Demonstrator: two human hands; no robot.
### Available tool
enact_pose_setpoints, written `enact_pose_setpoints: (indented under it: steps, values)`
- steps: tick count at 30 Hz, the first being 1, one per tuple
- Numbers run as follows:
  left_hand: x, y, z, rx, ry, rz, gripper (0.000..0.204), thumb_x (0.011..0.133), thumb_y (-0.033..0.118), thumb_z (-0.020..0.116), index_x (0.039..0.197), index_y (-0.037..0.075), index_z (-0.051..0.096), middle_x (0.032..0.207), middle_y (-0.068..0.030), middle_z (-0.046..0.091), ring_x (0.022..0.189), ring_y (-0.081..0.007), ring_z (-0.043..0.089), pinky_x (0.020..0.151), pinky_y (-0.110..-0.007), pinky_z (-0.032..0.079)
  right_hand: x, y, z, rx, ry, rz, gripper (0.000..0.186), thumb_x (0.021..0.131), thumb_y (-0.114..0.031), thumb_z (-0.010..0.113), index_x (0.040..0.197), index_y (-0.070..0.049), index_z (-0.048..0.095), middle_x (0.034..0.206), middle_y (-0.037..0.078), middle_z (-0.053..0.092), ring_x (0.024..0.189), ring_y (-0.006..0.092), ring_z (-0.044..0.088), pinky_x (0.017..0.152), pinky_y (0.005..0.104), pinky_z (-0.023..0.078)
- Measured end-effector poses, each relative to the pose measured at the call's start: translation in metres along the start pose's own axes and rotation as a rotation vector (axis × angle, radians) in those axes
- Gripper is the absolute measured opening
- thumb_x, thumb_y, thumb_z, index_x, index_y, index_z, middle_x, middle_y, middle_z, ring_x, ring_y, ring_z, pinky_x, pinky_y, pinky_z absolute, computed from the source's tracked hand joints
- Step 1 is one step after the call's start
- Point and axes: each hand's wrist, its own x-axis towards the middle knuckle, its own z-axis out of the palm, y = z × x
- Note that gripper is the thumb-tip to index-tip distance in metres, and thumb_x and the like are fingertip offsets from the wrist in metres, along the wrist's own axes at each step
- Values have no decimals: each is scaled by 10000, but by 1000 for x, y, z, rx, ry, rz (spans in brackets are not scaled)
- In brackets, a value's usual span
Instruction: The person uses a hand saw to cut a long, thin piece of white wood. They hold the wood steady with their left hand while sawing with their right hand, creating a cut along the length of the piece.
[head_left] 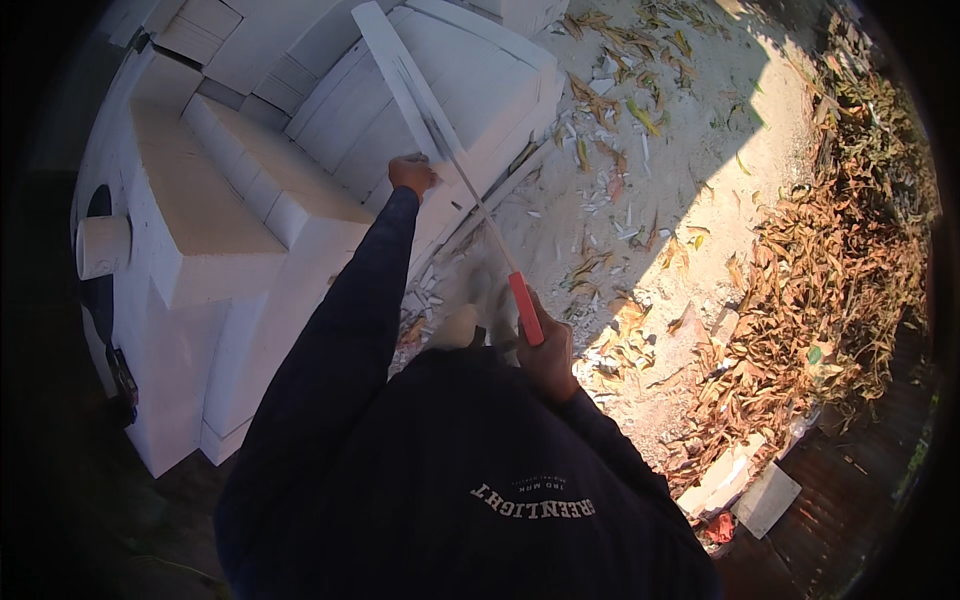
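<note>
My right hand [548, 348] is wrapped round the red handle of a long, thin-bladed cutting tool [524, 308], a saw or a knife. Its narrow blade slants up and left, meeting a long white strip [392, 75] on a large white foam-like block [470, 70]. Beside the near end of that strip, my left hand [412, 174] rests on the block with curled fingers. What those fingers pinch, if anything, is hidden. The blade crosses the block's near edge just right of my left hand.
Stepped white blocks [215, 190] fill the left side, with a white cylinder [103, 247] sticking out. White scraps [628, 232] and fallen leaves lie on the sandy ground. A dry leaf heap [800, 320] runs along the right, and a pale slab [767, 500] lies at lower right.
</note>
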Motion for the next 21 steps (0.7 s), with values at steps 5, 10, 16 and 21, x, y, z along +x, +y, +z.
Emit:
enact_pose_setpoints:
  steps: [5,10,16,21]
  values:
    - [6,-5,11,84,42,46,251,901,100,721,1063,-89,751,877,-233,753,665,-282,745,630,-387,627,7,12,20,23,18,70,318,873,-79,621,1181,-42,693,680,195,657,614,329,688,568,404,505]
    - [27,-32,11,160,84,56,228,887,140,721,989,-54,782,897,-249,760,707,-244,764,674,-385,608,33,3,-33,228,-213,338,208,896,-114,681,761,35,629,633,62,601,565,116,562,531,315,436]
    - [-4,-7,23,-56,18,-29,254,887,178,719,1024,-25,785,910,-248,759,685,-292,753,656,-404,600,17,17,-44,206,89,-57,189,890,-87,724,787,28,614,603,3,513,591,58,441,520,293,375]
    - [14,-11,-5,332,185,227,375,894,307,719,1067,-19,779,959,-260,755,853,-399,740,833,-432,580,12,12,-70,162,191,-6,115,902,-66,689,861,34,647,629,36,563,602,76,494,540,301,412]
